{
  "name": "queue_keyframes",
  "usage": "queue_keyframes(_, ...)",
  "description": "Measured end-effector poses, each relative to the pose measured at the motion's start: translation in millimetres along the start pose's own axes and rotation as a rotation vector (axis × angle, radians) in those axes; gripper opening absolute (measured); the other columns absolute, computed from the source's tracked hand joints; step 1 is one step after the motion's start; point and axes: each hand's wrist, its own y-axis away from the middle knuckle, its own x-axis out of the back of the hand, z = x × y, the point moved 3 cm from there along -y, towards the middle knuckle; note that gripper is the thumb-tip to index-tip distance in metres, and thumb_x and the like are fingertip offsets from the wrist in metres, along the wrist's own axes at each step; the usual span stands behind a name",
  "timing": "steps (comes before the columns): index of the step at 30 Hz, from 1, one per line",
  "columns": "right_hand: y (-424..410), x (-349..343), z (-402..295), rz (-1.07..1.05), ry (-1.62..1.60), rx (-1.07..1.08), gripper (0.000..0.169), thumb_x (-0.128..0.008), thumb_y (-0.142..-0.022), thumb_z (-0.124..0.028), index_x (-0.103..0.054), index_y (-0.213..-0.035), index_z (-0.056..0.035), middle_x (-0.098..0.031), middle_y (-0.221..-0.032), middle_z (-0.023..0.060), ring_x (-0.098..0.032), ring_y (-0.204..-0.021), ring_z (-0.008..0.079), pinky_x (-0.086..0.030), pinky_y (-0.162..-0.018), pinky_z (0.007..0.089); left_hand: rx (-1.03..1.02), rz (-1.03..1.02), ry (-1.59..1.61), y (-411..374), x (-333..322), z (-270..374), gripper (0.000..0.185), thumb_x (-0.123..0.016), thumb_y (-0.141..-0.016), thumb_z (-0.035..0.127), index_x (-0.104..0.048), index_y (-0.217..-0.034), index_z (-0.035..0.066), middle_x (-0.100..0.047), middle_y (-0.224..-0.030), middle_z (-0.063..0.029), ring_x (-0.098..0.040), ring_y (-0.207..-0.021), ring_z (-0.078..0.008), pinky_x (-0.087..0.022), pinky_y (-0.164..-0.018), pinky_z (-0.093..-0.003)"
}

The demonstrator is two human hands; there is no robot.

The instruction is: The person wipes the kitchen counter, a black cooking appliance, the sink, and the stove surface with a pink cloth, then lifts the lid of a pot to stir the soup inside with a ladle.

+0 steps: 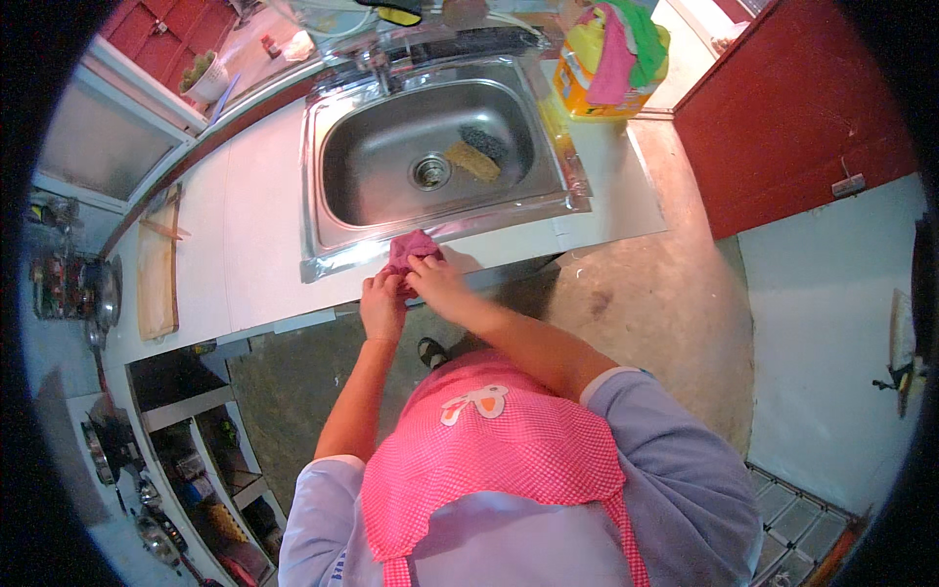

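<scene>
A crumpled dark pink cloth (412, 250) is bunched at the front edge of the counter, just before the stainless steel sink (352, 147). My left hand (383, 302) grips its lower left part, with the fingers curled over it. From the right, my right hand (434, 285) lies on the same cloth, fingers bent and pressed into it. Both hands are close together. Inside the sink, a tan sponge or scrubbing pad (473, 161) lies beside the drain, against a dark grey scouring pad (482, 141).
A faucet (375, 66) rises behind the sink. Right of it stands a yellow-orange container (598, 92) draped with pink and green cloths (644, 44). A wooden cutting board (159, 271) with a knife (163, 229) lies on the left counter. Open shelves (198, 411) are below.
</scene>
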Motion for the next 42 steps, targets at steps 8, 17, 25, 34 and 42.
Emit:
queue_keyframes(8,106.2,104.1,154.3,-0.002,0.116,-0.134,0.019,-0.049,-0.079,-0.013,-0.055,-0.096,-0.0064,-0.053,-0.123,0.0104,-0.05,-0.11,0.0313,-0.046,-0.087,0.0407,-0.239,-0.085,0.01,-57.3,-88.4,169.2,0.045,-0.073,-0.056,0.006,-0.06,-0.099,0.007,-0.059,-0.106,-0.008,-0.054,-0.094,-0.0325,-0.048,-0.081,-0.0405)
queue_keyframes(17,208.3,185.1,260.8,0.075,0.167,-0.603,0.023,-0.051,-0.077,-0.007,-0.057,-0.099,-0.0062,-0.057,-0.117,0.0117,-0.056,-0.102,0.0291,-0.048,-0.079,0.0399,-0.476,-0.194,0.185,-118.4,-179.7,325.2,0.026,-0.064,-0.067,0.01,-0.061,-0.092,0.006,-0.06,-0.099,-0.0116,-0.056,-0.094,-0.034,-0.051,-0.077,-0.0424)
queue_keyframes(25,155.7,242.7,219.6,0.076,-0.31,-0.698,0.029,-0.055,-0.071,0.0,-0.064,-0.098,-0.0051,-0.062,-0.101,0.0157,-0.06,-0.094,0.0312,-0.048,-0.079,0.0369,-0.257,-0.081,0.62,-124.4,-118.8,294.8,0.016,-0.062,-0.069,0.009,-0.064,-0.085,0.006,-0.062,-0.083,-0.019,-0.059,-0.08,-0.0387,-0.048,-0.07,-0.045)
queue_keyframes(34,1.5,149.6,106.4,0.175,-0.247,-0.212,0.034,-0.055,-0.07,-0.001,-0.059,-0.103,-0.0058,-0.061,-0.1,0.0172,-0.055,-0.097,0.0371,-0.044,-0.086,0.0448,-0.089,0.278,0.484,-93.1,15.9,109.1,0.017,-0.064,-0.074,0.006,-0.066,-0.091,0.003,-0.06,-0.078,-0.0159,-0.059,-0.069,-0.0337,-0.048,-0.068,-0.0409)
queue_keyframes(42,-120.1,88.6,-39.7,0.169,-0.33,0.122,0.029,-0.053,-0.068,0.003,-0.058,-0.096,-0.0026,-0.059,-0.106,0.016,-0.053,-0.101,0.0351,-0.042,-0.089,0.0424,0.223,0.321,0.551,-47.0,101.7,-50.7,0.017,-0.063,-0.079,0.006,-0.064,-0.095,0.0,-0.059,-0.082,-0.014,-0.06,-0.075,-0.0259,-0.049,-0.068,-0.0342)
